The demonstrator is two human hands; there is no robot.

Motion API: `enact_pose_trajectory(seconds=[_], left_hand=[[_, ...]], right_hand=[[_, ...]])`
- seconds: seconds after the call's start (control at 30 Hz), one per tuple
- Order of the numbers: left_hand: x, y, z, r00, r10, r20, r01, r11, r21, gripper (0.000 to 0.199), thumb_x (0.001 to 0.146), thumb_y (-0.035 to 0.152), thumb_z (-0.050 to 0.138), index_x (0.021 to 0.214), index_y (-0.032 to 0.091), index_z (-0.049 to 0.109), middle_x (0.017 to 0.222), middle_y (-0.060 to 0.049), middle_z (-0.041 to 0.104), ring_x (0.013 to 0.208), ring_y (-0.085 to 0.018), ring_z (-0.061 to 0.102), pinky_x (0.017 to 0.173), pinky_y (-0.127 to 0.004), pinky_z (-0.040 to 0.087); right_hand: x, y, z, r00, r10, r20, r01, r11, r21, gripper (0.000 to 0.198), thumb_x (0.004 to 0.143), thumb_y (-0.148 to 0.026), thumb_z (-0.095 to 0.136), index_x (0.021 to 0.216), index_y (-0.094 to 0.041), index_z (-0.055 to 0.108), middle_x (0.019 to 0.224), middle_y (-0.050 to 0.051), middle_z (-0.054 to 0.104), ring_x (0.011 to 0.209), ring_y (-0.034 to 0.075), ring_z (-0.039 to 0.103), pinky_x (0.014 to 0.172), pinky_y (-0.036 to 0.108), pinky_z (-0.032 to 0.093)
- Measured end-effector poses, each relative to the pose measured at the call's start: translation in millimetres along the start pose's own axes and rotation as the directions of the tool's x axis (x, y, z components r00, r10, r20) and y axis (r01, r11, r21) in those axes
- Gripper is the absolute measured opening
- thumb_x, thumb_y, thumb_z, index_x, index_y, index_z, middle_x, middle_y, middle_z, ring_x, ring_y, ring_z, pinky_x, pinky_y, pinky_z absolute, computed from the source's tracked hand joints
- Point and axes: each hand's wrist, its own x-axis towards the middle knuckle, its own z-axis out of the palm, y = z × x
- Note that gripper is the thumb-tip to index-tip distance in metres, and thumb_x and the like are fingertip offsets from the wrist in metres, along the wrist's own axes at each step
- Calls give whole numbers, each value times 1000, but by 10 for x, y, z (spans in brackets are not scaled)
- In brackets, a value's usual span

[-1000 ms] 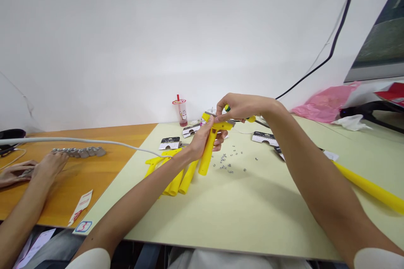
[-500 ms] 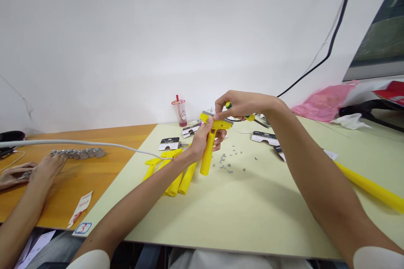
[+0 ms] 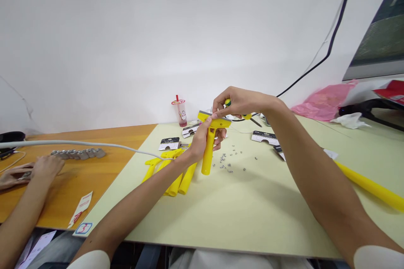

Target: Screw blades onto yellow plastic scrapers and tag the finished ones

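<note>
My left hand [image 3: 200, 139] is wrapped round a yellow scraper [image 3: 207, 155], held above the table with its handle pointing down and its wide head on top. A grey blade edge shows along the head. My right hand [image 3: 236, 100] has its thumb and fingertips at the top of that head. In the same hand is a screwdriver [image 3: 246, 116] with a yellow and green handle, its shaft seeming to point away to the right. Whether the fingertips also pinch a small part is hidden. Several more yellow scrapers [image 3: 173, 187] lie left of my left hand, and small metal nuts [image 3: 224, 162] are scattered below.
Black-and-white cards [image 3: 169, 143] lie on the pale table, behind which stands a drink cup [image 3: 181, 112]. A long yellow tube [image 3: 369, 187] is on the right, with a pink bag [image 3: 325, 101] behind. At left, another person's hands [image 3: 47, 168] work near metal pieces [image 3: 82, 154]. A white cable [image 3: 94, 144] crosses over.
My hands have shifted slightly left together with the scraper, whose handle now hangs more upright. The other person's right hand has moved a little left.
</note>
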Motion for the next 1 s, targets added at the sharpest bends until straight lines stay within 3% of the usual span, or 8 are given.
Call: enact_pose_trajectory(seconds=[0.23, 0.7, 0.87, 1.0], left_hand=[[15, -18, -7, 1000, 13, 26, -13, 1000, -10, 59, 102, 72, 57, 88, 16, 66, 78, -6, 68, 51, -10, 40, 44, -22, 35], [-24, -58, -1, 998, 56, 34, -57, 998, 31, 61, 100, 76, 60, 89, 17, 64, 78, -5, 65, 56, -10, 40, 45, -21, 37], [-250, -42, 111, 984, 147, -103, -140, 987, 77, 45, 98, 62, 77, 104, 21, 60, 91, -5, 73, 66, -12, 52, 47, -19, 44], [-477, -73, 137, 972, 123, -202, -95, 985, 141, 45, 97, 58, 81, 111, 20, 63, 103, -9, 78, 70, -13, 63, 50, -22, 53]], right_hand=[[21, 2, 28, 1000, -7, -12, 7, 1000, 22, 45, 91, -66, 83, 97, -21, 82, 78, 2, 70, 57, 11, 48, 56, 29, 33], [-34, -85, 20, 999, -32, 7, 32, 999, -15, 41, 94, -59, 80, 103, -20, 86, 69, 2, 68, 54, 12, 46, 55, 30, 30], [-70, -123, 18, 998, -57, 16, 57, 998, -29, 38, 92, -58, 80, 99, -21, 86, 73, 3, 71, 56, 13, 49, 55, 30, 32], [-61, -166, 51, 994, -49, 102, 52, 998, -28, 36, 91, -57, 82, 99, -23, 88, 78, 4, 76, 58, 14, 55, 56, 31, 36]])
